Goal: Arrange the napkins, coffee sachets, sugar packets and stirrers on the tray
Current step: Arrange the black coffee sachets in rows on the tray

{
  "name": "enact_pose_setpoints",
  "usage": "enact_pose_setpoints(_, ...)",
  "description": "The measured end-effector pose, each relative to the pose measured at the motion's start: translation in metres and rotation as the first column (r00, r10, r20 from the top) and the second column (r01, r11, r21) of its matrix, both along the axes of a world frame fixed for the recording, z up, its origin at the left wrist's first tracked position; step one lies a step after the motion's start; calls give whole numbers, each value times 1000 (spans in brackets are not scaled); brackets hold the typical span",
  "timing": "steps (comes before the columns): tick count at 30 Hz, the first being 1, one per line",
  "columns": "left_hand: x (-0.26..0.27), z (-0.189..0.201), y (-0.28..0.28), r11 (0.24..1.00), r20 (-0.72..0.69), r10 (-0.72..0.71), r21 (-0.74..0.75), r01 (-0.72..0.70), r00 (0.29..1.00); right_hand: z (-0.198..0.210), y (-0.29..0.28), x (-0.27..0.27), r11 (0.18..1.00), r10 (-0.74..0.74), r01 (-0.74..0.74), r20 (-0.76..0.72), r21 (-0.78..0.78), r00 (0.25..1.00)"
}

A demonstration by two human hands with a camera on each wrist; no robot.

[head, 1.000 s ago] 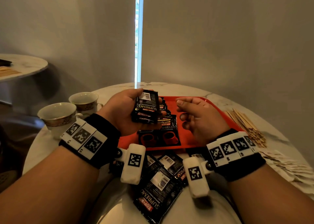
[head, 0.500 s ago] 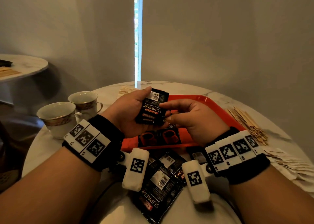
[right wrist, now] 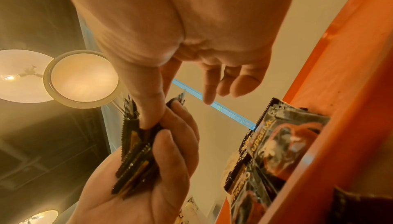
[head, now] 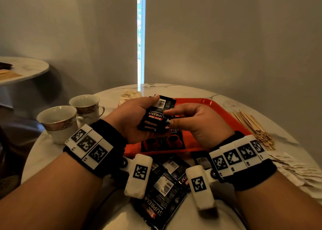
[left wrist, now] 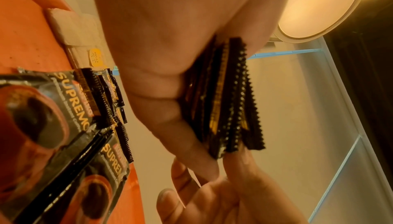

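Partly done: left hand (head: 135, 118) clasps a coffee sachet stack (head: 157, 115), right hand (head: 196, 120) pinching it; some sachets (head: 163, 140) lie on the tray (head: 224, 114), while stirrers (head: 252, 125) and sugar packets (head: 296, 170) wait on the table (head: 200, 90).

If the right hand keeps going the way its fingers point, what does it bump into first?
The right hand points left, and its fingertips already touch the stack of coffee sachets gripped in the left hand. So it would probably push into those sachets first, then the left palm behind them.

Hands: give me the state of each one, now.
Left hand: grips a stack of coffee sachets.
Right hand: thumb and forefinger pinch the stack's edge, other fingers loose.
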State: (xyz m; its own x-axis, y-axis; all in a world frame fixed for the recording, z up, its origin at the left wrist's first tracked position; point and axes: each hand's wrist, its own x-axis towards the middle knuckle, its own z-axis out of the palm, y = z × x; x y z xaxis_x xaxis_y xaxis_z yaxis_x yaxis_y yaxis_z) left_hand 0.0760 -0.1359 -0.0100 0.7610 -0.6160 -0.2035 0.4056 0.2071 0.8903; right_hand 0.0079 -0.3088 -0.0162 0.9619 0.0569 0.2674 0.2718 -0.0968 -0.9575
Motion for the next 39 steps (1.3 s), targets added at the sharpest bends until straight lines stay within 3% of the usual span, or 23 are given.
enact_pose_setpoints(4, 3, -1, 2, 1000, 3, 29, -5, -29, 1000, 4, 3, -3, 996, -84, 82, 62, 35, 995)
enact_pose_setpoints(6, 4, 0, 3, 999, 3, 36, -32, -36, 999, 6, 1, -4, 976, -212, 204, 107, 81, 971)
enact_pose_setpoints(9, 7, 1, 6, 995, -4, 68, -76, -68, 998, 7, -11, 4, 877, -453, 422, 102, 230, 886)
enact_pose_setpoints(11, 8, 1, 6, 995, 28, 71, -72, -69, 997, 8, -16, 10, 807, -510, 469, 21, 358, 860)
enact_pose_setpoints(15, 3, 1, 2, 999, 164, 10, -48, -2, 986, 7, -16, 15, 756, -460, 452, -107, 473, 881)
enact_pose_setpoints(18, 3, -3, 0, 998, 274, -45, -21, 53, 961, 3, -14, 15, 801, -463, 453, -73, 391, 883)
enact_pose_setpoints(20, -2, -4, -3, 999, 286, -32, -24, 40, 958, 1, -8, 12, 832, -443, 440, -71, 339, 893)
enact_pose_setpoints(25, -5, -6, -10, 995, 248, 58, -91, -37, 967, 1, -1, 9, 869, -298, 301, -69, 394, 952)
enact_pose_setpoints(30, -1, -3, -8, 976, 226, 176, -169, -139, 958, -2, 4, 7, 916, -79, 122, -126, 383, 989)
enact_pose_setpoints(34, -1, -3, -7, 973, 238, 203, -162, -167, 950, -7, 6, 9, 963, -91, 125, -144, 241, 985)
enact_pose_setpoints(39, -1, -3, -6, 978, 274, 200, -119, -173, 941, -7, 6, 10, 953, -96, 150, -206, 264, 974)
